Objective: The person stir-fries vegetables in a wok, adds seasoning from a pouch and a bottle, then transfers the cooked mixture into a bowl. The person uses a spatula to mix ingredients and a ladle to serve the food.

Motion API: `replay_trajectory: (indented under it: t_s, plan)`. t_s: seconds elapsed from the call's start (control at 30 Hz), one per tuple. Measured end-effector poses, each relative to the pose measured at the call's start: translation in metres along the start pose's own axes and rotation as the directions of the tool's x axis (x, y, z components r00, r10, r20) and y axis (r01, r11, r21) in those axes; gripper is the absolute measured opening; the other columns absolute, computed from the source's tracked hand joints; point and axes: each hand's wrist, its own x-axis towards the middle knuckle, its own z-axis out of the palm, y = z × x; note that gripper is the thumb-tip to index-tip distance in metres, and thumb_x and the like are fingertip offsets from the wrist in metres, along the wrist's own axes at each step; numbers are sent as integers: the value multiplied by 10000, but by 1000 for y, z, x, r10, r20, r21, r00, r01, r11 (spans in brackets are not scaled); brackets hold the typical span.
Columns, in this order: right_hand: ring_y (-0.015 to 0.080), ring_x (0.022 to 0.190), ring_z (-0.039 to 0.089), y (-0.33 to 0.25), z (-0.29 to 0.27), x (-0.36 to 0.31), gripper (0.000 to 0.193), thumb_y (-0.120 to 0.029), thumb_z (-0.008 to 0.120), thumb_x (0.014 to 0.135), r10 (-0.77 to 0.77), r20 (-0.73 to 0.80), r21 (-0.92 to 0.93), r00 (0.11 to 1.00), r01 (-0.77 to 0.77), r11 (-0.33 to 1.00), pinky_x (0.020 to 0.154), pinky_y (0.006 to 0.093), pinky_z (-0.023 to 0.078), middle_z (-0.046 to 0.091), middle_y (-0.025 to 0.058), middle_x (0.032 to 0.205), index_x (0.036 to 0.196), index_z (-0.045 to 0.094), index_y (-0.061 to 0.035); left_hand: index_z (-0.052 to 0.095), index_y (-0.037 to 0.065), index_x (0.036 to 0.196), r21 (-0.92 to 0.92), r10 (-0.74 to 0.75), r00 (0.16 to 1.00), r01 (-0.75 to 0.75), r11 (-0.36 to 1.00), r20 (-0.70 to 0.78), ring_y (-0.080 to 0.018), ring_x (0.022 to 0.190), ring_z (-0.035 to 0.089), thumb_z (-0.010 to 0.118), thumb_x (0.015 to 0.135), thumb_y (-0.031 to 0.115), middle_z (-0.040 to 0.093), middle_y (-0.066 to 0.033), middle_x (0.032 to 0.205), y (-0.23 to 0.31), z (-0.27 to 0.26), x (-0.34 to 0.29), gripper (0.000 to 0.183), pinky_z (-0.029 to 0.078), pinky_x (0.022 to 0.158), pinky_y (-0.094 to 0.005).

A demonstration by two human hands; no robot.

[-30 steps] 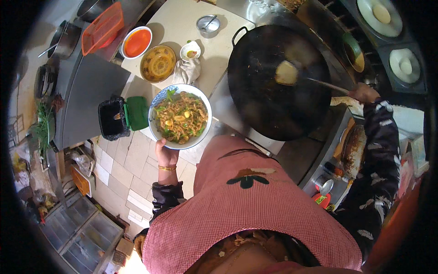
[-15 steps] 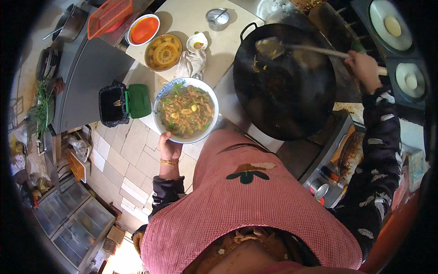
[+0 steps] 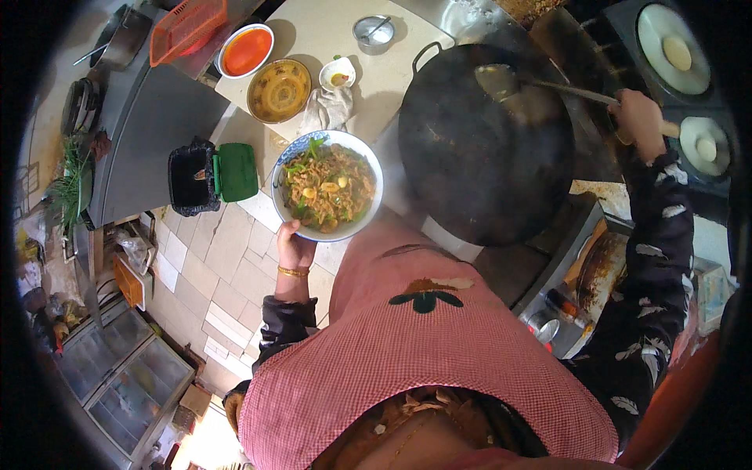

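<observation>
My left hand (image 3: 294, 249) grips the near rim of a white bowl with a blue-patterned edge (image 3: 280, 188), its thumb over the side. Stir-fried meat strips with green pieces and pale cloves (image 3: 330, 188) fill the bowl, which is held in the air left of the wok. My right hand (image 3: 639, 121) is closed round the handle of a wok spatula (image 3: 576, 92). The spatula's metal head is over the far part of the large black wok (image 3: 478, 172). Steam blurs the wok's inside, where only small scraps can be made out.
A pale counter (image 3: 329, 23) holds a brown bowl (image 3: 280, 91), a bowl of red liquid (image 3: 247, 52), a small white dish (image 3: 337, 74), a metal cup (image 3: 374, 33) and a cloth (image 3: 327, 110). A lined bin with a green lid (image 3: 236, 172) stands on the tiled floor.
The bowl has shifted slightly right, toward the wok. My right hand has moved slightly right and down, and the spatula head has moved right across the wok. More steam hangs over the wok.
</observation>
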Motion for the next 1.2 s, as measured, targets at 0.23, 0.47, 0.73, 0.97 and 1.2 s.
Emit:
replay_trajectory:
  t_s: [0.23, 0.47, 0.73, 0.97, 1.2]
  plan:
    - [365, 892, 657, 2, 32, -59, 323, -358, 683, 829, -81, 206, 157, 975, 49, 986, 759, 444, 510, 684, 179, 910, 931, 715, -52, 392, 33, 1408, 43, -91, 994, 88, 995, 58, -330, 1275, 463, 650, 757, 237, 486, -130, 1384, -9, 5, 19, 730, 370, 1075, -525]
    - [234, 587, 628, 89, 34, -73, 403, -411, 684, 824, -129, 707, 373, 695, -212, 903, 577, 372, 478, 620, 118, 606, 782, 690, -11, 382, 43, 1421, 35, -119, 991, 116, 993, 69, -325, 1283, 457, 659, 750, 223, 483, -123, 1390, -23, -13, 52, 748, 355, 1086, -524]
    - [134, 489, 494, 47, 133, -33, 407, -430, 693, 852, -330, 772, 569, 544, -359, 740, 473, 328, 365, 557, 31, 582, 793, 677, -27, 265, 165, 1471, 133, -85, 996, 85, 987, -8, -334, 1265, 440, 650, 758, 176, 399, -105, 1400, -46, -28, 99, 810, 393, 1026, -572]
    - [77, 470, 427, 31, 172, -15, 391, -405, 669, 896, -372, 584, 637, 722, -123, 761, 438, 309, 301, 487, -13, 553, 832, 666, -19, 296, 116, 1378, 247, -22, 995, -2, 969, 93, -316, 1215, 461, 649, 751, 182, 420, -125, 1332, -56, 3, 112, 723, 433, 961, -578]
    - [133, 564, 516, 6, 132, -21, 377, -359, 688, 871, -412, 303, 603, 860, 162, 781, 525, 321, 379, 537, 46, 582, 872, 669, 18, 314, 144, 1332, 265, -84, 996, 70, 962, 40, -293, 1144, 502, 645, 752, 141, 446, -113, 1278, -53, 11, 123, 668, 498, 884, -542]
